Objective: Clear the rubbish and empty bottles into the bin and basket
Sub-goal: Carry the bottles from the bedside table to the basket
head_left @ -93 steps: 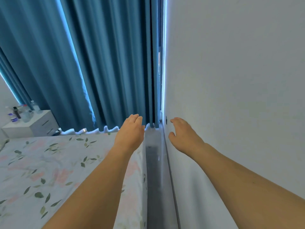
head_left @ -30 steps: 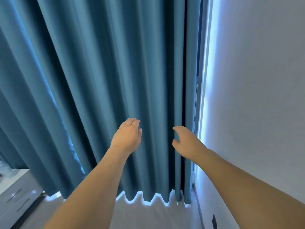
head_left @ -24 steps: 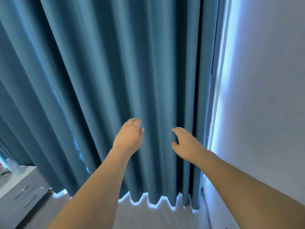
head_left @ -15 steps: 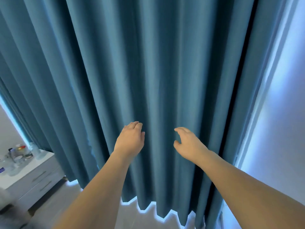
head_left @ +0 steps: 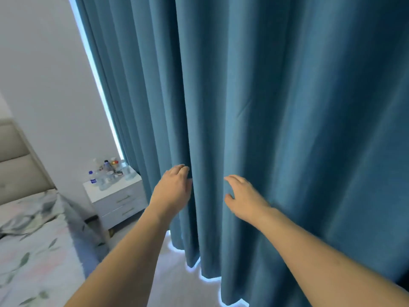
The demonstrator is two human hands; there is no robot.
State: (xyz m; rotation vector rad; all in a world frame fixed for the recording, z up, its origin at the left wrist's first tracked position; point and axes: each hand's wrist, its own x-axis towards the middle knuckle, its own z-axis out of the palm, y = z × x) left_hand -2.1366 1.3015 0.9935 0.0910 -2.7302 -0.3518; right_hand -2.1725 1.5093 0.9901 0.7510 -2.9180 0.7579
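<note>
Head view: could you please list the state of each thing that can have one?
Left hand: open, holding nothing.
Right hand: open, holding nothing.
Curtain: drawn shut, light showing at its edges.
Bottles: upright, clustered on the nightstand.
Nightstand: both drawers closed.
Bed: covered with a floral sheet.

1. A blue curtain [head_left: 276, 107] fills most of the view.
2. The left hand [head_left: 171, 191] and right hand [head_left: 243, 199] are held out before the curtain, fingers relaxed, gripping nothing.
3. Left of the curtain, a white nightstand [head_left: 117, 200] carries a cluster of bottles [head_left: 108, 173].
4. Further left of the curtain lies a floral-sheeted bed [head_left: 33, 251].
</note>
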